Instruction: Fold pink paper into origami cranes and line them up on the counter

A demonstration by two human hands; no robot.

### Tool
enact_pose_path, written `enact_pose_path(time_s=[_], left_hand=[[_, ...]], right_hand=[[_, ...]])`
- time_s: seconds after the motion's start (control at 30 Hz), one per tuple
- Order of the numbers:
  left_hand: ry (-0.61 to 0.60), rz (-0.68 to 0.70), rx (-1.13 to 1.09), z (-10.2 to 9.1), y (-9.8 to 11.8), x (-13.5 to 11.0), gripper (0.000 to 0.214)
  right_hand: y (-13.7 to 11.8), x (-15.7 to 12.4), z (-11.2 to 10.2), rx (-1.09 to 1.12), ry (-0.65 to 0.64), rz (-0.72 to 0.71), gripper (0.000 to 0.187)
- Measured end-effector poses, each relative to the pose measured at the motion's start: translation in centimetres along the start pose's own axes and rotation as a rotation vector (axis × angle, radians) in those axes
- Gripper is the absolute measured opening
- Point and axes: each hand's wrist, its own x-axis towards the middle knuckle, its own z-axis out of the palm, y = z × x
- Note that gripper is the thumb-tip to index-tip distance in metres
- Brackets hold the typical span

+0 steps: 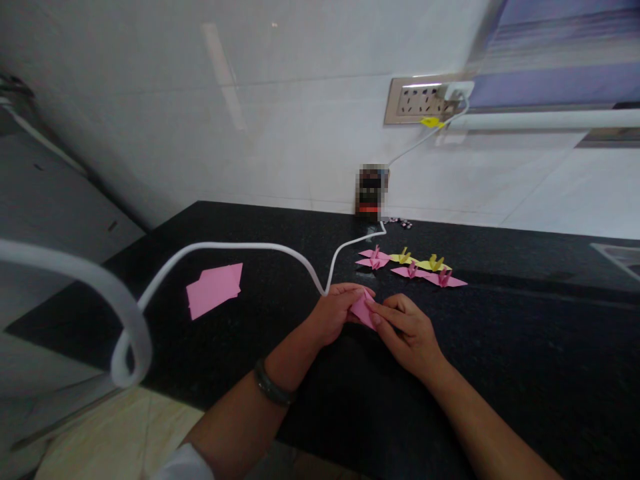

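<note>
A folded piece of pink paper (363, 311) is held between my two hands above the dark countertop (320, 373). My left hand (335, 312) is closed on its left side, thumb on top and fingers behind. From the right, my right hand (407, 328) pinches the paper's edge between thumb and index finger. Just beyond my hands stand several folded paper cranes, among them a pink crane (374, 259) and a yellow crane (434, 264). To the left lies a loose stack of pink paper sheets (214, 291).
A white cable (240, 246) loops across the counter from the left, passing right behind my left hand. A phone-like object (371, 192), blurred out, leans on the tiled wall. Beside it lies a small beaded item (400, 223). A wall socket (425, 100) holds a plugged-in charger (459, 91).
</note>
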Motion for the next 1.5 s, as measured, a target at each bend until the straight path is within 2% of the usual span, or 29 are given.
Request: enact_pose_path(time_s=[0.23, 0.37, 0.43, 0.53, 0.77, 1.13, 1.27, 1.4, 1.5], left_hand=[[0.034, 0.052, 0.14, 0.1, -0.3, 0.1, 0.029], [0.049, 0.06, 0.206, 0.2, -0.2, 0.1, 0.029], [0.057, 0.072, 0.245, 0.3, -0.2, 0.1, 0.029], [0.043, 0.108, 0.3, 0.4, -0.2, -0.1, 0.028], [0.03, 0.129, 0.332, 0.3, -0.3, -0.1, 0.026], [0.026, 0.128, 0.214, 0.7, -0.8, -0.1, 0.028], [0.079, 0.157, 0.279, 0.6, -1.1, 0.0, 0.024], [0.131, 0.178, 0.323, 0.5, -1.0, 0.1, 0.03], [0.13, 0.137, 0.306, 0.6, -0.9, 0.1, 0.04]], right_hand=[[-0.4, 0.2, 0.1, 0.095, 0.043, 0.054, 0.026], [-0.1, 0.2, 0.3, 0.145, 0.127, 0.237, 0.017], [0.2, 0.2, 0.5, 0.182, 0.091, 0.345, 0.015], [0.3, 0.2, 0.9, 0.245, -0.026, 0.409, 0.018], [0.3, 0.2, 1.2, 0.259, -0.096, 0.392, 0.022], [1.0, -0.1, 1.5, 0.224, -0.086, 0.396, 0.024], [0.7, 0.0, 1.4, 0.193, -0.101, 0.383, 0.024], [0.5, 0.0, 1.4, 0.188, -0.109, 0.363, 0.022], [0.5, 0.0, 1.4, 0.187, -0.116, 0.368, 0.023]])
